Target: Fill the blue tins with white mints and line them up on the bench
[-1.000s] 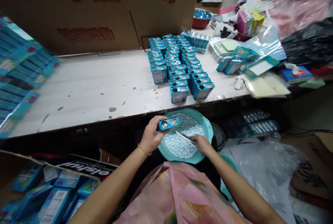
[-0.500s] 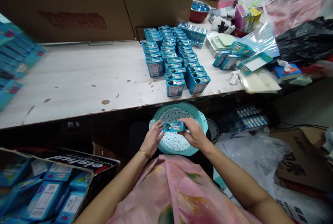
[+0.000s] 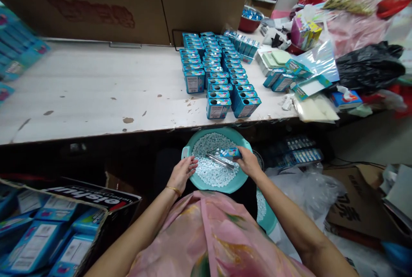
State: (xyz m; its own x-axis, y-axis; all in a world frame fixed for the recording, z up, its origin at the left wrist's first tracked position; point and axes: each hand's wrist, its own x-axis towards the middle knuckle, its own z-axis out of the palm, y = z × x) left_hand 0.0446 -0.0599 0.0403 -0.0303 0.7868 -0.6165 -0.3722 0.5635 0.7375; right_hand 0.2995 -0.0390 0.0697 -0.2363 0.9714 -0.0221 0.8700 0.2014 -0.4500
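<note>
My right hand (image 3: pixel 249 163) is closed around a small blue candy tin (image 3: pixel 229 152), held over the right side of a turquoise basin (image 3: pixel 243 181). White pellet-like candies (image 3: pixel 209 177) fill the basin. Across them lies a long silvery metal tool (image 3: pixel 220 161), just below the tin; its exact kind I cannot make out. At the basin's left rim, my left hand (image 3: pixel 180 175) has its fingers stretched out and nothing in it.
Rows of blue tins (image 3: pixel 219 108) stand on the white table (image 3: pixel 96 92), before a large cardboard box (image 3: pixel 128 6). An open carton (image 3: pixel 111 214) of blue tins sits at lower left. Plastic bags (image 3: pixel 367 66) and packaging cover the table's right end.
The tin has shifted right, away from my left hand, and its tilt has changed. My left hand has drawn back slightly. The metal tool now shows on the candies.
</note>
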